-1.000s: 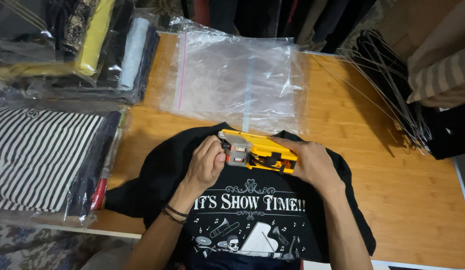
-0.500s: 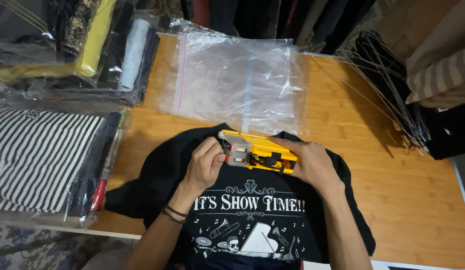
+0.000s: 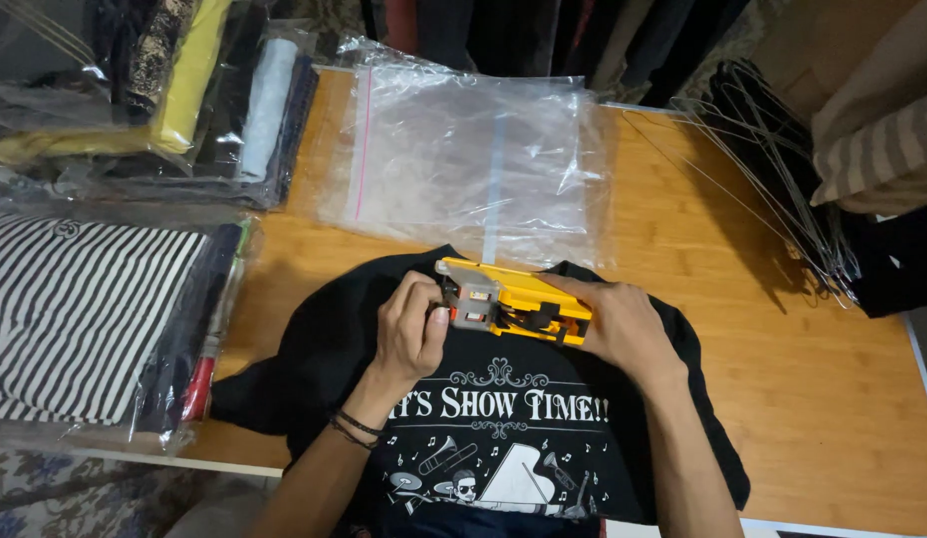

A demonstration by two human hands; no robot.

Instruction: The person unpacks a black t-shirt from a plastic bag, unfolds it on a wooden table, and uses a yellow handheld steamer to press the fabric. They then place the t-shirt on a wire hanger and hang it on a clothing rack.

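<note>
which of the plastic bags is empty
The flat clear zip bag beyond the black t-shirt; the bags at left hold folded clothes.

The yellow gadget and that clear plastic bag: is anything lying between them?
Only the black T-shirt's collar edge, in the head view. The clear plastic bag begins almost directly behind the yellow gadget, held by both hands.

Clothing stockroom: bagged garments, hangers

The black T-shirt ran off the near edge, its printed picture cut short. The yellow tool's right end lay hidden under the right hand. At the left edge, the bagged striped garment was cropped.
</note>
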